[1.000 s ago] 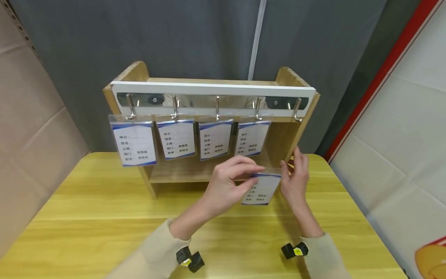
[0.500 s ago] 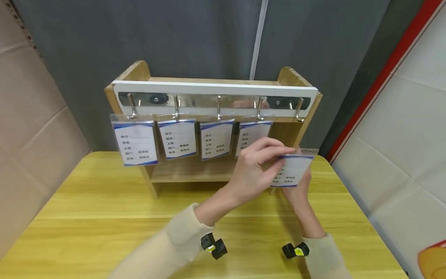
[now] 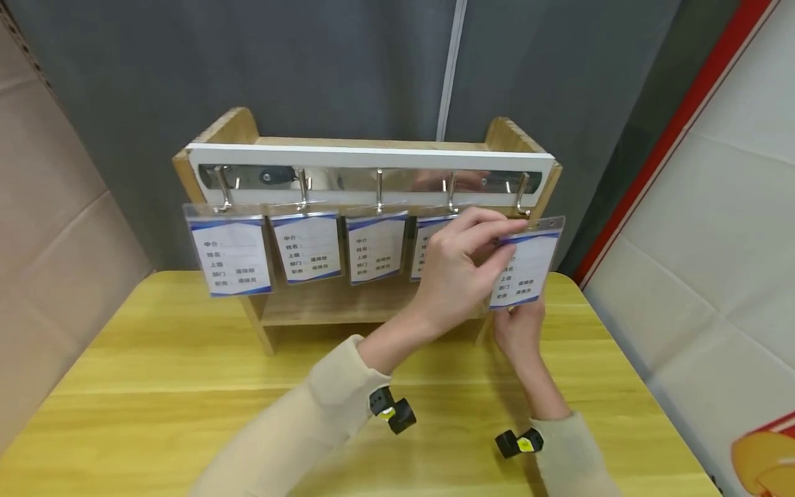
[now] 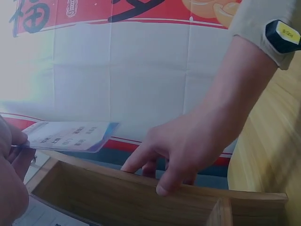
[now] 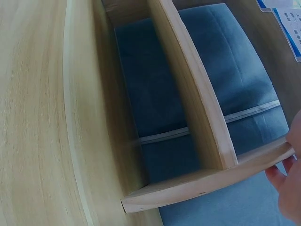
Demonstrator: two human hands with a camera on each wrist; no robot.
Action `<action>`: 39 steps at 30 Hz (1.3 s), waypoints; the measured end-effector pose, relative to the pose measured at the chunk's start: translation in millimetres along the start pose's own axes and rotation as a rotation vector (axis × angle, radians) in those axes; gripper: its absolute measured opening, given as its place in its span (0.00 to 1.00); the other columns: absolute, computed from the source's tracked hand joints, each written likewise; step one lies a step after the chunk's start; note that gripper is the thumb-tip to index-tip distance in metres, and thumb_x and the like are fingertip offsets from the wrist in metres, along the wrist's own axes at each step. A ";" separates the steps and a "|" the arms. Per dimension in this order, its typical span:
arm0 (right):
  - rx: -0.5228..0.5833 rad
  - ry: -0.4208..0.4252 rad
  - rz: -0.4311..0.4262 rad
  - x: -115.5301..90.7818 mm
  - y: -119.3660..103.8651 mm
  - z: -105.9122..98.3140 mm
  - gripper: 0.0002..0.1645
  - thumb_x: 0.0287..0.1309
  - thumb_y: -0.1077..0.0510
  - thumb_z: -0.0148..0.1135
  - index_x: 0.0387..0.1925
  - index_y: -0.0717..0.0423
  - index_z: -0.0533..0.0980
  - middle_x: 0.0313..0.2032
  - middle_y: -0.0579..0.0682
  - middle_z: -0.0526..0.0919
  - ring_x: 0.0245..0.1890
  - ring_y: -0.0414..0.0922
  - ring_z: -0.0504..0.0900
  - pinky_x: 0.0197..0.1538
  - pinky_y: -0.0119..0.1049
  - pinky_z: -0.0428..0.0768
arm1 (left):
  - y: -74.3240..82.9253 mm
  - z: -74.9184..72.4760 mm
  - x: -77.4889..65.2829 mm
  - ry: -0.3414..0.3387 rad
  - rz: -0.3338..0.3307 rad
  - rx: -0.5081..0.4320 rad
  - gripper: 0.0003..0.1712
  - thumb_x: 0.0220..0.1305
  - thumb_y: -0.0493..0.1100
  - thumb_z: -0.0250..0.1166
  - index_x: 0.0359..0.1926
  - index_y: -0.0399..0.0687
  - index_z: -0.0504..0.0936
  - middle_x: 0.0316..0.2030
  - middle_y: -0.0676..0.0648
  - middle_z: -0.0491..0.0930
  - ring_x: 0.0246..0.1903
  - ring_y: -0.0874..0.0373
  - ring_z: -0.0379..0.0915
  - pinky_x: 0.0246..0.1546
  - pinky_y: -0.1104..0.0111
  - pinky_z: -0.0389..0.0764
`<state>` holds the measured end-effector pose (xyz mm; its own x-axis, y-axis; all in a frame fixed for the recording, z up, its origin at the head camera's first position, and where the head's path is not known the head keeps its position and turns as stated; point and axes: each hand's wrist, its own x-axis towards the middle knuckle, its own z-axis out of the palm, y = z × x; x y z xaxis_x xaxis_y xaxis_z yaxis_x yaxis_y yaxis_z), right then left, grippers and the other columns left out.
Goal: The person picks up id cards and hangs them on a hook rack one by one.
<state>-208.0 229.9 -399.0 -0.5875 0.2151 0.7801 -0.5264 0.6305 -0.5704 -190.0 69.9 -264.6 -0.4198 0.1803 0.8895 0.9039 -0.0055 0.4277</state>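
In the head view my left hand (image 3: 462, 269) pinches a name badge (image 3: 528, 269) in a clear plastic sleeve by its upper left part. The badge is held just below the rightmost metal hook (image 3: 522, 193); I cannot tell whether they touch. My right hand (image 3: 520, 331), partly hidden behind the badge, grips the right side panel of a wooden shelf. The left wrist view shows that thumb and fingers (image 4: 136, 159) on either side of the panel (image 4: 141, 181). Similar badges, such as the leftmost one (image 3: 230, 255), hang from the other hooks.
A white rail (image 3: 373, 153) with a mirror-like strip bears the hooks along the shelf's top front. The shelf stands on a yellow wood-grain table (image 3: 155, 393). Behind it rises a grey curtain-like backdrop (image 3: 341, 69); a pale wall covering (image 3: 695, 241) is on the right.
My left hand has carried the badge up and to the right, from low before the shelf to beside the rightmost hook. My right hand stays at the side panel.
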 end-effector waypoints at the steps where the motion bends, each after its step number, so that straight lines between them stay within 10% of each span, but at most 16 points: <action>1: -0.003 -0.001 0.008 0.1 0.2 0.4 0.14 0.58 0.72 0.57 0.46 0.74 0.71 0.33 0.63 0.74 0.30 0.45 0.68 0.33 0.33 0.66 | 0.2 0.8 2.4 0.003 -0.010 -0.015 0.13 0.63 0.25 0.67 0.49 0.30 0.86 0.45 0.39 0.82 0.46 0.55 0.80 0.46 0.77 0.84; 18: -0.036 0.000 0.055 1.4 -3.1 1.4 0.08 0.58 0.75 0.57 0.41 0.73 0.72 0.27 0.60 0.72 0.27 0.43 0.67 0.31 0.31 0.65 | 10.7 5.4 15.1 0.056 -0.149 0.135 0.10 0.65 0.26 0.68 0.46 0.31 0.88 0.42 0.40 0.82 0.41 0.55 0.81 0.42 0.84 0.81; 27: 0.016 -0.023 0.077 2.2 -3.1 1.8 0.16 0.61 0.77 0.58 0.51 0.73 0.72 0.45 0.68 0.70 0.39 0.47 0.75 0.37 0.14 0.74 | 9.2 6.5 17.8 0.008 -0.136 0.345 0.10 0.67 0.28 0.65 0.47 0.34 0.88 0.41 0.43 0.81 0.39 0.57 0.80 0.37 0.85 0.75; 39: 0.023 -0.053 0.054 -0.8 -3.4 0.6 0.34 0.70 0.71 0.55 0.74 0.55 0.66 0.48 0.67 0.69 0.44 0.53 0.79 0.48 0.13 0.76 | 7.1 6.2 17.9 -0.067 -0.096 0.478 0.15 0.70 0.26 0.58 0.50 0.35 0.87 0.46 0.41 0.81 0.41 0.54 0.83 0.42 0.84 0.78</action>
<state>-206.0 227.2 -397.8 -0.6468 0.2082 0.7337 -0.5069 0.6013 -0.6176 -190.6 79.2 -246.6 -0.5109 0.2212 0.8307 0.8045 0.4634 0.3715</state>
